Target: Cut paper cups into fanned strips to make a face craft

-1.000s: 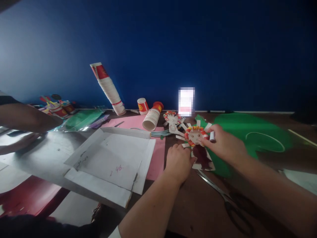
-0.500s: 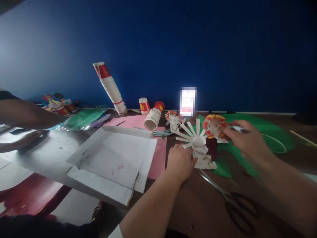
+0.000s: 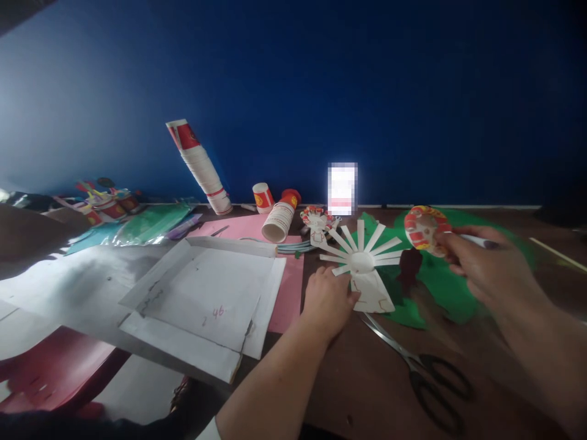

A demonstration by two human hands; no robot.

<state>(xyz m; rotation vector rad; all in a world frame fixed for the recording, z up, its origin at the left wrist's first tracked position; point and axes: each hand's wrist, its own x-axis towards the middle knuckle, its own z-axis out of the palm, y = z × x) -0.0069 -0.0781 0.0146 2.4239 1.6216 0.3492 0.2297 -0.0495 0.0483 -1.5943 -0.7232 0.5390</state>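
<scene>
A white paper cup cut into a fan of strips (image 3: 362, 263) lies on the table, with a lower part bearing drawn lines. My left hand (image 3: 328, 302) has its fingers curled at this piece's left edge, the thumb on its lower part. My right hand (image 3: 481, 256) is closed on a round paper-cup piece (image 3: 424, 229) with a red and yellow striped rim, held up to the right of the fan. A capped-looking marker (image 3: 479, 241) is also tucked in that hand. Below the fan lie scissors (image 3: 403, 351) with black handles, blades toward the cut cup.
A similar decorated cutout (image 3: 316, 223) stands behind the fan. Paper cups (image 3: 277, 221) and a tall leaning cup stack (image 3: 202, 168) are farther back. Green sheet material (image 3: 454, 293), a white box lid (image 3: 211, 293) and pink paper (image 3: 288, 293) lie around. Another person's blurred arm (image 3: 36, 226) reaches in at left.
My right hand has moved right and slightly up with the red and yellow piece, away from the fan, uncovering its right-hand strips. My left hand stays at the cut cup.
</scene>
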